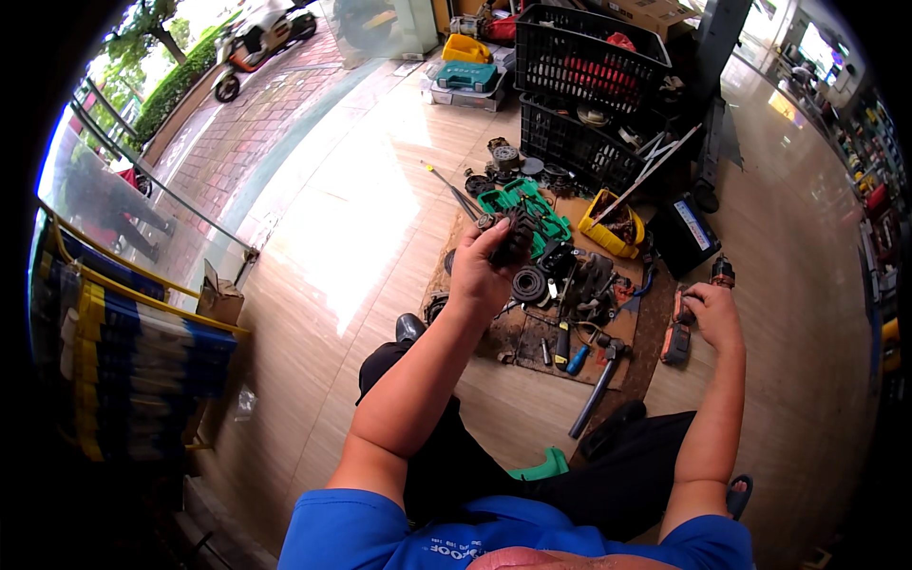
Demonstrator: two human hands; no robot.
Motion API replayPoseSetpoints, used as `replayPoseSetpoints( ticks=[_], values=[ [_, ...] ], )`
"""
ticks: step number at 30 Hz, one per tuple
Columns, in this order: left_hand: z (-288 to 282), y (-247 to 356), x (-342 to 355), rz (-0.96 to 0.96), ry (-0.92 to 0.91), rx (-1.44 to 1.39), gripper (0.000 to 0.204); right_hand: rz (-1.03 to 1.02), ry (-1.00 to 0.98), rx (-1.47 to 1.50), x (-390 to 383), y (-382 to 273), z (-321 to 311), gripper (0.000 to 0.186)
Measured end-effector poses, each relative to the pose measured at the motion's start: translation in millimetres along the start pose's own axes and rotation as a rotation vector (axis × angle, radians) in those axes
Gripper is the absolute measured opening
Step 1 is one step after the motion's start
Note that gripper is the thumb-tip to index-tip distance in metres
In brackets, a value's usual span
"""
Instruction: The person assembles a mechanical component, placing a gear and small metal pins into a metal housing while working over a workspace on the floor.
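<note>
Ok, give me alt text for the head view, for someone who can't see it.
A person's left hand holds a dark ridged part; the right hand grips an orange-and-black power tool. Below, hand tools, machine parts, a green case and a yellow container lie spread out.

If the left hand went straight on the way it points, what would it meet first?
Probably the green case, just beyond the dark part in the left hand. Depth is unclear from this one view, so the hand might pass above it.

Tools, machine parts and 2 black crates show a repair workshop.
</note>
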State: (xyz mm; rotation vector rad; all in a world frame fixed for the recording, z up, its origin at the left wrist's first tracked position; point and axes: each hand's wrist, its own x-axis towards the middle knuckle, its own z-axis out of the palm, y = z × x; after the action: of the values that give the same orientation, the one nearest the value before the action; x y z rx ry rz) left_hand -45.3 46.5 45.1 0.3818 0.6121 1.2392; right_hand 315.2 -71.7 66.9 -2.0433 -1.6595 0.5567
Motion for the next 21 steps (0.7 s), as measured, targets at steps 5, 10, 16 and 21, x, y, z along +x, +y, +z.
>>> replayPoseSetpoints(
  ticks=[5, 10, 16, 21],
  values=[
    [1.3, -14.9, -6.9, -0.038, -0.088, 0.060, 0.025, -0.033, -0.128, 0.003, 5.7, 17.7, 20.0, 0.021],
    [13.2, -33.3, -17.1, -0.119, -0.070, 0.047, 0.017, -0.153, -0.186, -0.086, 2.3, -1.2, 44.0, 0.025],
    [2.7, -53.6, -19.4, -0.132, -0.124, 0.089, 0.021, -0.100, -0.337, -0.063, -4.3, -37.8, 56.2, 0.029],
    [15.0, -39.8, -18.2, -0.087, -0.009, 0.068, 0.023, -0.098, -0.317, -0.140, -0.3, -15.7, 32.7, 0.025]
  ],
)
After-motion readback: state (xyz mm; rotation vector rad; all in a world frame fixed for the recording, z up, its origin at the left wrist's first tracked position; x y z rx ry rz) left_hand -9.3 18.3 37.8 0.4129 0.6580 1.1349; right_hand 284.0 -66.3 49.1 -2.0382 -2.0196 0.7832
